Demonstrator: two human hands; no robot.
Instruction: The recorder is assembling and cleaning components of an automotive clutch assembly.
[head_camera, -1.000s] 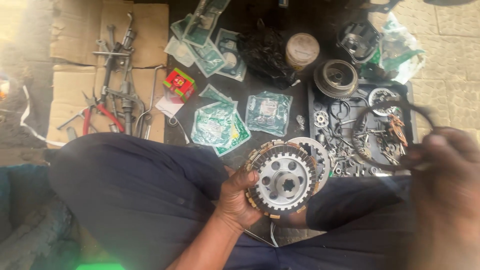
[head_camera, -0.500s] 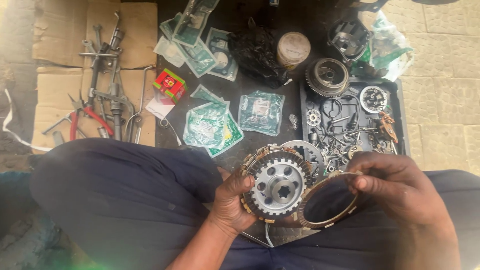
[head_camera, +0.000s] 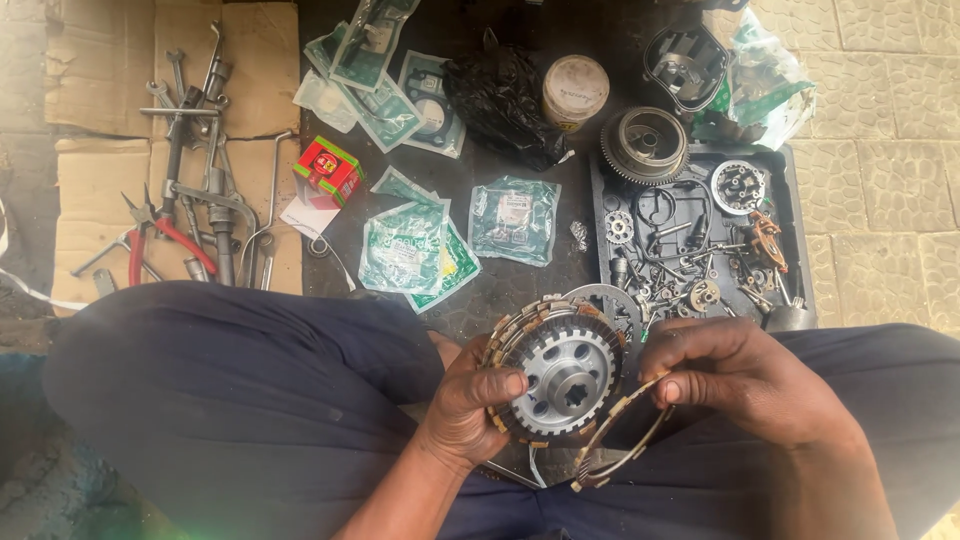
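Left hand (head_camera: 465, 405) grip closed on the clutch hub (head_camera: 562, 375), thumb across its face, fingers behind the plate stack; splined bore faces the camera. Right hand (head_camera: 745, 375) grip pinched shut on a friction plate (head_camera: 620, 435), thumb and fingertips on its upper rim. Plate is tilted, hangs at the hub's 4 o'clock, upper edge just beside the hub rim; can't tell if touching. Both are held over the lap, between the person's knees.

Outward: black parts tray (head_camera: 795, 230) at 1 o'clock, full of small gears, springs, bolts. Toothed clutch basket (head_camera: 645, 145) on the tray's top-left corner. Round tin (head_camera: 575, 90) and black plastic bag (head_camera: 500, 90) at 12. Sealed green gasket packets (head_camera: 410, 250) at 11, small red box (head_camera: 328, 172) beyond them. Wrenches and red-handled pliers (head_camera: 155, 245) on cardboard (head_camera: 90, 70) at 10.
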